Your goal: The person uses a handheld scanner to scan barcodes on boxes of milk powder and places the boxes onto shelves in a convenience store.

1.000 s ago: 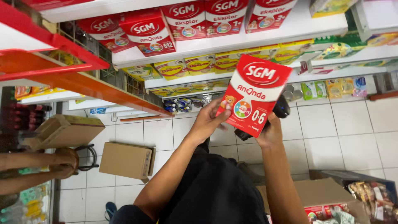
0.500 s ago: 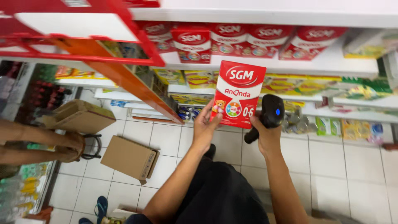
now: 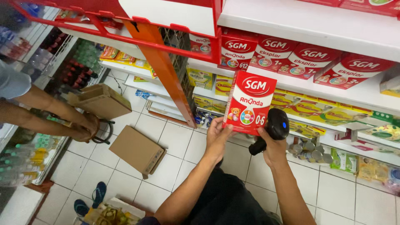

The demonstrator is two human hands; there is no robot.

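Hands were seen raised in front of a white shelf (image 3: 291, 25), and everything else was placed by reference to that shelf. Along its lower tier a row of red cartons (image 3: 316, 58) was stood upright, side by side. On the tiled floor (image 3: 183, 137) well below and left of the shelf, a flat cardboard box (image 3: 135, 150) was laid, with a second open cardboard box (image 3: 100, 100) beside it near another person's forearms (image 3: 46, 114).

Just in front of the shelf's lower tier, a red-and-white carton (image 3: 250, 102) was held upright, face toward the camera. It was pinched at its bottom left corner by the left hand (image 3: 218, 135), fingers closed on the carton's edge, the forearm stretched up from below. The right hand (image 3: 273, 146) was wrapped around the grip of a black handheld scanner (image 3: 275, 127), which was kept just right of and behind the carton's lower right corner; that hand's fingertips appeared to touch the carton as well.

A slip was judged possible: the carton was supported mostly by one corner grip, so a tilt or a loosened thumb could let it drop to the floor. The scanner, crowded against the carton, could also be knocked against it.
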